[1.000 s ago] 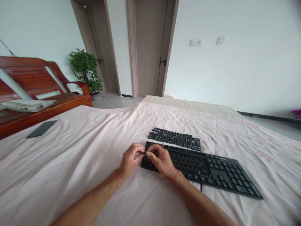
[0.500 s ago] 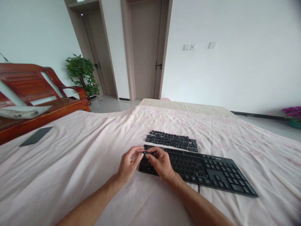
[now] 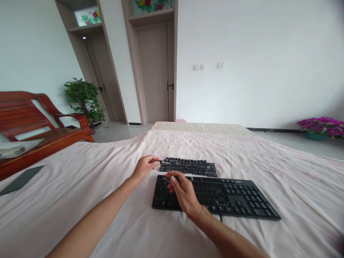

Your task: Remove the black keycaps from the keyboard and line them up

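Observation:
My left hand (image 3: 146, 167) is closed in a pinch at the left end of the rows of loose black keycaps (image 3: 188, 167). A small dark keycap (image 3: 160, 162) shows at its fingertips. Over the left part of the black keyboard (image 3: 252, 197), my right hand (image 3: 185, 191) has its fingers closed around a thin metal wire (image 3: 167, 180); the wire's full shape is partly hidden. Most of the keyboard's main section is stripped of caps, while the keys on its right side are in place. Thin pale wires (image 3: 191, 178) lie by its top edge.
A pink flowered cloth (image 3: 120, 215) covers the surface. At far left lies a dark flat rectangular object (image 3: 21, 179), and at right a long pale stick (image 3: 314, 206). A cable (image 3: 221, 218) leaves the keyboard's near edge. Beyond stand a wooden bench (image 3: 40, 122) and plants.
My left hand has parted from my right hand and moved to the keycap rows. My right hand stays over the keyboard, its thin wire now visible. The head view has tilted up and turned right.

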Action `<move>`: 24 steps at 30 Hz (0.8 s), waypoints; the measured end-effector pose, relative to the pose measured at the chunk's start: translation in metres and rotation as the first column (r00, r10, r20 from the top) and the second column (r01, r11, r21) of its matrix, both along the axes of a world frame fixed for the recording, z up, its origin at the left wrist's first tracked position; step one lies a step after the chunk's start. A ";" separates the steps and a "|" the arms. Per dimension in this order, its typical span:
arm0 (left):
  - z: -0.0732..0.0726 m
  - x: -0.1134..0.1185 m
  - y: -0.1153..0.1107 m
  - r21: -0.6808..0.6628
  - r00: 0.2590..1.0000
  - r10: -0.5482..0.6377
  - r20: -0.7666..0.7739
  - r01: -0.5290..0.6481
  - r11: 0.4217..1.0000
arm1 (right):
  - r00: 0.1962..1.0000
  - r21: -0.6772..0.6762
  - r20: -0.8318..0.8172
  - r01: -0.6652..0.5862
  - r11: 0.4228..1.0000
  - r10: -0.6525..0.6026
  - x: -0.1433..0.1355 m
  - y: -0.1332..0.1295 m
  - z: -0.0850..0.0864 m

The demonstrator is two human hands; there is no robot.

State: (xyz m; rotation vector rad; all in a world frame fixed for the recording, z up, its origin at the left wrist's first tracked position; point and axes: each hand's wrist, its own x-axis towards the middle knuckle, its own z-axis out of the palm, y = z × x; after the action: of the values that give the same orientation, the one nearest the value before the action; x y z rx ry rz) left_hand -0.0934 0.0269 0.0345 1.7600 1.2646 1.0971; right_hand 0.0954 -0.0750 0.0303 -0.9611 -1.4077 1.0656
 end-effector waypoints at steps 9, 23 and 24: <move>-0.025 0.050 0.125 0.079 0.951 0.120 -0.286 -0.101 0.992 | 0.996 0.009 0.085 -0.012 1.000 0.011 0.037 -0.018 -0.023; -0.060 0.061 0.163 0.037 0.863 0.129 -0.488 -0.127 0.991 | 0.982 0.068 0.186 -0.056 0.996 0.043 0.036 -0.017 -0.036; -0.061 0.061 0.163 0.030 0.863 0.121 -0.490 -0.123 0.992 | 0.983 0.061 0.177 -0.057 0.997 0.046 0.036 -0.017 -0.036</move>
State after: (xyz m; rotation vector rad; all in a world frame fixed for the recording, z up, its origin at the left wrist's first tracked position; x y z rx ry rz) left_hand -0.0323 0.1899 -0.0265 2.0595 1.6972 0.7257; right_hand 0.1312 -0.0915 -0.0058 -0.9946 -1.6096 0.9852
